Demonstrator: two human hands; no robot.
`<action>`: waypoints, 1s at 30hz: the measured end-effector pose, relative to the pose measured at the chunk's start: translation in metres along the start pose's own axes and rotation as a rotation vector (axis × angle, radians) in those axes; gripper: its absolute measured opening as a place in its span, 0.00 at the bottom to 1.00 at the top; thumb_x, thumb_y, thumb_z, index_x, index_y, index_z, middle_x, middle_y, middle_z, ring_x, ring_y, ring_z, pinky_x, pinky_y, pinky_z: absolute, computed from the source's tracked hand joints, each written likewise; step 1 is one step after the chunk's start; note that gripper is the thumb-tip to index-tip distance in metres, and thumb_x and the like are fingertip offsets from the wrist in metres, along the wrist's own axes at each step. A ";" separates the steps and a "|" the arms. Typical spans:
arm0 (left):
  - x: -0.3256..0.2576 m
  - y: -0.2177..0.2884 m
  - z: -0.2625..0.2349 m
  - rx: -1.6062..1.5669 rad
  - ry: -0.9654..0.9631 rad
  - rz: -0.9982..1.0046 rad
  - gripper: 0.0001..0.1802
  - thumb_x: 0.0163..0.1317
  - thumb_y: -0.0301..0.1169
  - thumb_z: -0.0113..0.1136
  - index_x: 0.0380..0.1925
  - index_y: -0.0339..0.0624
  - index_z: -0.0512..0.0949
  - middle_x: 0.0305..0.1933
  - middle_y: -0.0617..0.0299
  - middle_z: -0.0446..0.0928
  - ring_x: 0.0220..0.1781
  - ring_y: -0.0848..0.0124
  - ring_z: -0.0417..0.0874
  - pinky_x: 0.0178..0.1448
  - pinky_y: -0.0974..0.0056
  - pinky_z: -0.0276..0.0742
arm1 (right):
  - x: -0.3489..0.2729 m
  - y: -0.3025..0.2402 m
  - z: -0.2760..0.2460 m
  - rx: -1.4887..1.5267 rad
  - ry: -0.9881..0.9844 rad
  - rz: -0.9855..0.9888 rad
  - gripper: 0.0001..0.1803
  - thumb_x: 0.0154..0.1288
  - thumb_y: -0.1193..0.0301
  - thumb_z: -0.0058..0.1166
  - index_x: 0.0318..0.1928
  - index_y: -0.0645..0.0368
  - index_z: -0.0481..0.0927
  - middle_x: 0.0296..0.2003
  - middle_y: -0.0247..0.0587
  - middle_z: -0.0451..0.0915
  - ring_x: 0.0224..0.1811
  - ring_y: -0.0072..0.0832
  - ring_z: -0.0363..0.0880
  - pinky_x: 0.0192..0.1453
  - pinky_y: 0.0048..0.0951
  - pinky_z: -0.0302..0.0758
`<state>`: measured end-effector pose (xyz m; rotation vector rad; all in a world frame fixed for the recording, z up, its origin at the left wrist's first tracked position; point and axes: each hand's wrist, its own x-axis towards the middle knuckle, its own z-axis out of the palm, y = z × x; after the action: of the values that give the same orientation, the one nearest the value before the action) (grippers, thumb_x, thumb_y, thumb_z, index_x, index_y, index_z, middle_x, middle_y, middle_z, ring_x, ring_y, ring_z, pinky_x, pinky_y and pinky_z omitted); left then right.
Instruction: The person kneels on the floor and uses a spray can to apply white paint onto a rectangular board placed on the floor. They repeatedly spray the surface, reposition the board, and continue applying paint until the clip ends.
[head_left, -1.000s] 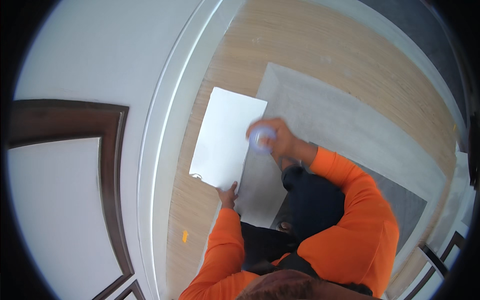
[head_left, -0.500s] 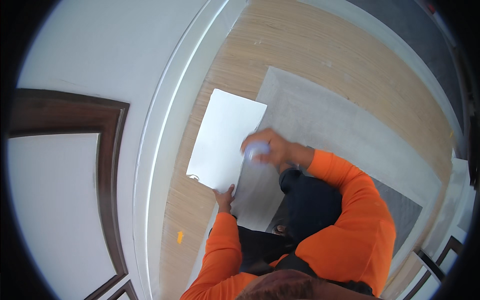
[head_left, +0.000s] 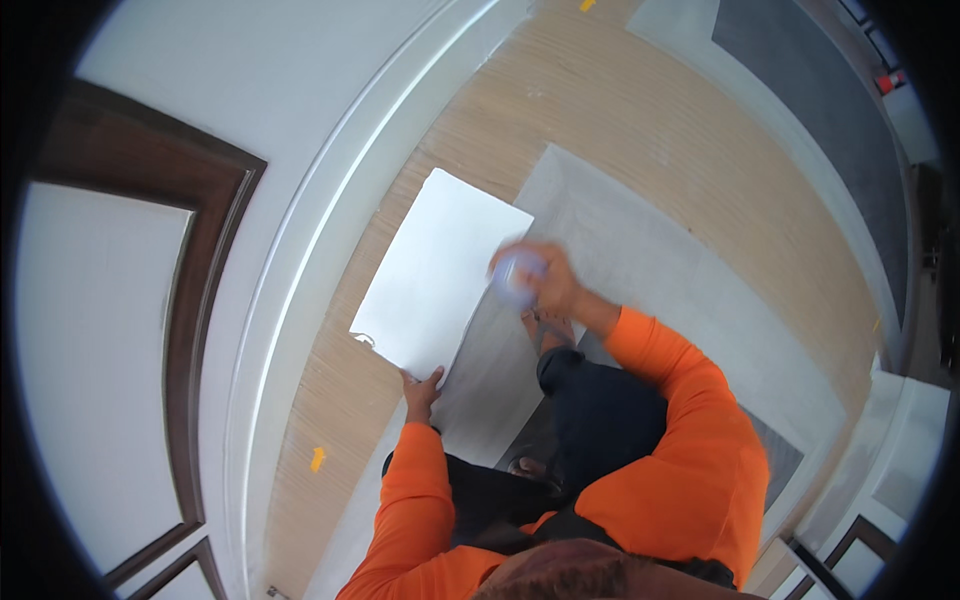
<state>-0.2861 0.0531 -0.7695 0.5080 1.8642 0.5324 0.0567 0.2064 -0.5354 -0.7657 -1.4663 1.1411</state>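
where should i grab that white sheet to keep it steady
Probably at a bare edge. The white sheet is flat and thin, so pinch it from the side. The left hand holds its near corner; the right hand, with a small bluish object, is at the right edge. The far edge is free.

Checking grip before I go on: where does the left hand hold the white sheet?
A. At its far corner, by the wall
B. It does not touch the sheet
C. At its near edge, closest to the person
C: the left hand pinches the white sheet at its near edge, while the right hand holds a small bluish-white object at the sheet's right side.
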 end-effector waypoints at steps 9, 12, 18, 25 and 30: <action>-0.002 -0.004 -0.006 0.008 -0.003 -0.005 0.69 0.52 0.30 0.80 0.81 0.40 0.35 0.69 0.37 0.70 0.52 0.52 0.84 0.35 0.56 0.86 | -0.007 -0.028 0.013 -0.090 -0.520 -0.046 0.32 0.76 0.45 0.45 0.48 0.66 0.81 0.39 0.50 0.86 0.42 0.36 0.86 0.50 0.35 0.81; -0.002 0.003 0.002 0.037 0.038 -0.063 0.67 0.53 0.31 0.80 0.81 0.39 0.38 0.68 0.39 0.71 0.55 0.53 0.84 0.35 0.57 0.86 | 0.006 -0.019 0.004 0.213 -0.011 0.153 0.30 0.67 0.46 0.57 0.47 0.65 0.84 0.41 0.51 0.87 0.43 0.38 0.87 0.51 0.36 0.81; 0.006 -0.024 -0.013 -0.109 0.025 0.038 0.61 0.55 0.34 0.78 0.80 0.42 0.46 0.67 0.42 0.73 0.57 0.53 0.83 0.42 0.53 0.87 | 0.003 -0.020 0.039 0.013 -0.601 -0.069 0.29 0.71 0.46 0.55 0.48 0.64 0.82 0.42 0.51 0.87 0.44 0.36 0.86 0.51 0.36 0.81; -0.008 0.027 0.000 -0.131 0.023 0.057 0.51 0.55 0.26 0.76 0.75 0.42 0.56 0.63 0.47 0.78 0.57 0.56 0.84 0.43 0.57 0.85 | -0.017 0.031 0.022 0.264 -0.246 0.211 0.30 0.67 0.45 0.58 0.47 0.64 0.85 0.43 0.48 0.87 0.47 0.35 0.85 0.53 0.35 0.80; -0.009 0.008 0.000 -0.146 0.073 0.058 0.43 0.55 0.27 0.76 0.70 0.35 0.64 0.57 0.48 0.83 0.56 0.61 0.85 0.51 0.60 0.83 | 0.000 0.016 0.005 0.535 -0.039 0.306 0.30 0.72 0.47 0.55 0.51 0.66 0.83 0.45 0.53 0.86 0.49 0.37 0.85 0.55 0.36 0.79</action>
<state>-0.2826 0.0544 -0.7574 0.4509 1.8670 0.7285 0.0503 0.2108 -0.5501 -0.5982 -1.0164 1.6984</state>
